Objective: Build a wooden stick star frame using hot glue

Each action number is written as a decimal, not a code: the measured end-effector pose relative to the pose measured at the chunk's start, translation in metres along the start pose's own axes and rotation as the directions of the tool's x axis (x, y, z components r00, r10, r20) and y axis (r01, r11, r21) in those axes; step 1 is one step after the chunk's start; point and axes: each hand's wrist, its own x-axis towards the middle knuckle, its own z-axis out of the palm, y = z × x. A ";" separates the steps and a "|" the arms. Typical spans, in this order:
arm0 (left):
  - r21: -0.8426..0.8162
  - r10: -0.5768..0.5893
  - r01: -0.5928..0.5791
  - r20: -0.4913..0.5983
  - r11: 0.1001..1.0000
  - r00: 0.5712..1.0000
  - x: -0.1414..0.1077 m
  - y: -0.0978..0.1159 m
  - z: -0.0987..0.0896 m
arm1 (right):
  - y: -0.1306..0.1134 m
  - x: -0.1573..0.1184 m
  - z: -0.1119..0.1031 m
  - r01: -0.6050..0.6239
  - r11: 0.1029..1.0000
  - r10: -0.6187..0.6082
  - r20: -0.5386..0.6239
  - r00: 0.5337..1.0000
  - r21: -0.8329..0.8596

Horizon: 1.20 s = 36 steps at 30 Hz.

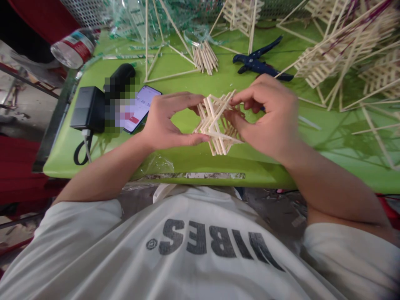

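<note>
A small lattice of pale wooden sticks point(215, 121) is held above the green table point(187, 164), close to its front edge. My left hand point(171, 118) grips its left side, thumb low at the front and fingers at the upper left. On the right, my right hand point(268, 116) has its thumb and index finger closed on the lattice's right side, near the tip of a stick. The far side of the lattice and some right fingertips are hidden.
Dark blue cutters point(258, 64) and a bundle of short sticks point(205, 58) lie beyond my hands. Larger stick structures point(331, 62) fill the right. At left are a phone point(143, 106), a power bank point(87, 109), a black object point(123, 77) and a bottle point(73, 49).
</note>
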 end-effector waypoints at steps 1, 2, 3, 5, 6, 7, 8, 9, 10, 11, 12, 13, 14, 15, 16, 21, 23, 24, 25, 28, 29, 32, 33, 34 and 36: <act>0.001 -0.009 0.009 0.008 1.000 1.000 0.000 0.000 -0.001 | -0.002 0.001 -0.001 0.003 1.000 -0.003 -0.021 1.000 -0.003; -0.002 -0.016 0.016 0.013 1.000 1.000 0.000 0.000 -0.002 | -0.004 0.002 -0.002 -0.006 1.000 0.006 -0.031 1.000 -0.009; -0.005 -0.022 0.022 0.015 1.000 1.000 -0.001 -0.001 -0.003 | -0.006 0.003 -0.004 -0.018 1.000 0.018 -0.040 0.999 -0.015; -0.007 -0.030 0.030 0.007 1.000 1.000 -0.001 -0.002 -0.003 | -0.009 0.004 -0.008 -0.030 0.999 0.029 -0.062 0.998 -0.016; -0.005 -0.029 0.029 -0.002 1.000 1.000 -0.001 -0.003 -0.004 | -0.011 0.005 -0.010 -0.024 1.000 0.023 -0.073 0.997 -0.013; -0.002 -0.027 0.027 -0.010 1.000 1.000 -0.002 -0.004 -0.004 | -0.012 0.005 -0.012 -0.014 1.000 0.013 -0.074 0.997 -0.014; 0.001 -0.025 0.025 -0.018 1.000 1.000 -0.002 -0.005 -0.004 | -0.012 0.005 -0.015 -0.004 1.000 0.003 -0.055 0.999 -0.024; 0.004 -0.022 0.022 -0.025 1.000 0.999 -0.002 -0.006 -0.003 | -0.013 0.005 -0.017 0.005 0.999 -0.006 -0.014 1.000 -0.042; 0.009 -0.022 0.023 -0.030 1.000 0.999 -0.002 -0.006 -0.003 | -0.013 0.005 -0.020 0.019 0.998 -0.016 0.040 0.999 -0.064; 0.015 -0.024 0.025 -0.036 1.000 0.999 -0.001 -0.005 -0.003 | -0.014 0.004 -0.022 0.039 0.996 -0.031 0.096 0.995 -0.082; 0.021 -0.026 0.027 -0.043 0.999 0.999 -0.001 -0.004 -0.003 | -0.014 0.004 -0.024 0.062 0.994 -0.048 0.147 0.988 -0.093; 0.028 -0.028 0.030 -0.049 0.999 0.998 0.000 -0.002 -0.003 | -0.015 0.003 -0.025 0.084 0.992 -0.065 0.181 0.981 -0.098; 0.035 -0.031 0.033 -0.059 0.999 0.998 0.000 0.000 -0.003 | -0.016 0.003 -0.026 0.098 0.990 -0.076 0.206 0.976 -0.098; 0.043 -0.038 0.041 -0.068 0.998 0.997 0.001 0.002 -0.003 | -0.017 0.002 -0.027 0.101 0.990 -0.077 0.229 0.970 -0.095; 0.047 -0.044 0.047 -0.074 0.998 0.996 0.002 0.005 -0.004 | -0.018 0.002 -0.027 0.098 0.991 -0.072 0.252 0.965 -0.092; 0.014 -0.032 0.032 -0.063 0.999 0.998 0.003 0.008 -0.006 | -0.019 0.001 -0.026 0.173 0.979 -0.130 0.322 0.938 -0.108; 0.004 -0.035 0.035 -0.051 0.999 0.998 0.003 0.004 -0.007 | -0.018 0.001 -0.027 0.198 0.973 -0.149 0.334 0.931 -0.118; 0.006 -0.044 0.045 -0.047 0.999 0.998 0.003 0.003 -0.007 | -0.018 0.002 -0.027 0.199 0.972 -0.147 0.348 0.926 -0.121; 0.009 -0.051 0.052 -0.047 0.999 0.998 0.003 0.001 -0.006 | -0.017 0.002 -0.027 0.196 0.973 -0.138 0.368 0.919 -0.123; 0.008 -0.047 0.047 -0.052 0.999 0.998 0.002 -0.004 -0.005 | -0.017 0.002 -0.028 0.188 0.975 -0.129 0.385 0.914 -0.120; 0.006 -0.039 0.040 -0.056 0.999 0.998 0.002 -0.005 -0.005 | -0.017 0.002 -0.028 0.188 0.975 -0.130 0.384 0.914 -0.117; 0.000 -0.002 0.002 -0.075 1.000 0.997 0.001 -0.007 -0.005 | -0.016 0.002 -0.027 0.215 0.970 -0.165 0.341 0.925 -0.114; -0.004 0.012 -0.013 -0.079 1.000 0.997 0.001 -0.007 -0.005 | -0.016 0.001 -0.027 0.224 0.967 -0.173 0.330 0.928 -0.122; -0.011 0.022 -0.023 -0.077 1.000 0.997 0.001 -0.007 -0.006 | -0.016 0.001 -0.027 0.229 0.964 -0.176 0.321 0.930 -0.134; -0.023 0.004 -0.006 -0.053 1.000 0.999 0.001 -0.004 -0.006 | -0.017 0.000 -0.027 0.223 0.963 -0.167 0.317 0.934 -0.151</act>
